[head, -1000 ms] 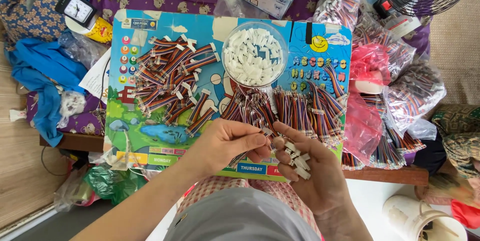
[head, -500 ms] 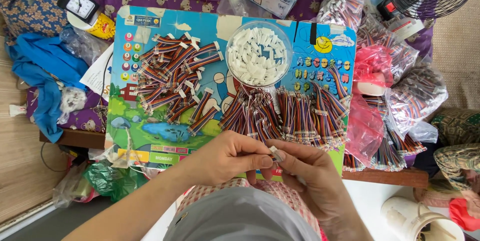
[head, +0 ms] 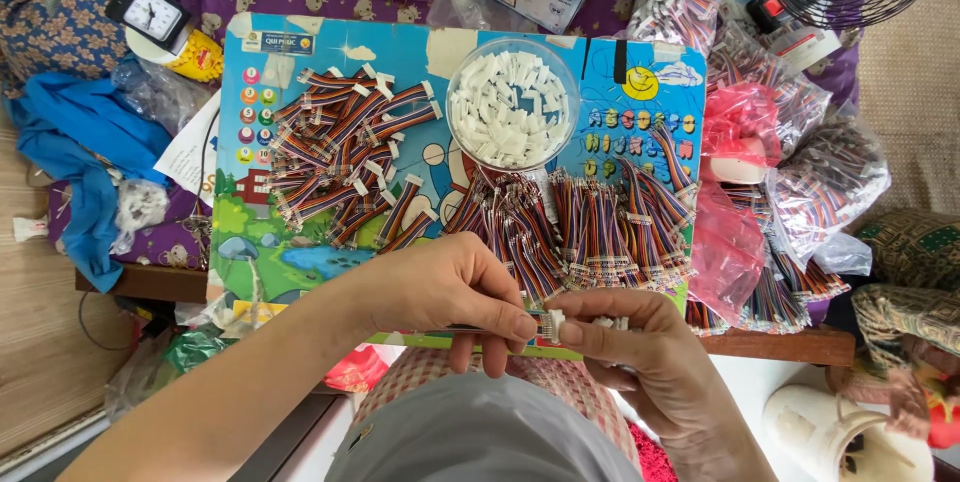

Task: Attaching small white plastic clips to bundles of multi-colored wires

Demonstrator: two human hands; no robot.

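A colourful printed board (head: 300, 242) is lying across the lap table, carrying the work materials. At its far left, a heap of finished ribbon cables (head: 345, 157) is resting; at its near right, a row of unfinished ribbon cables (head: 600, 227) is lying fanned out. A clear round bowl (head: 512, 104) of white connector housings is standing at far centre. At the near edge, the left hand (head: 450, 297) is pinching a cable end, and the right hand (head: 625, 347) is pinching a white connector housing (head: 553, 325) against it, with more housings resting in its palm.
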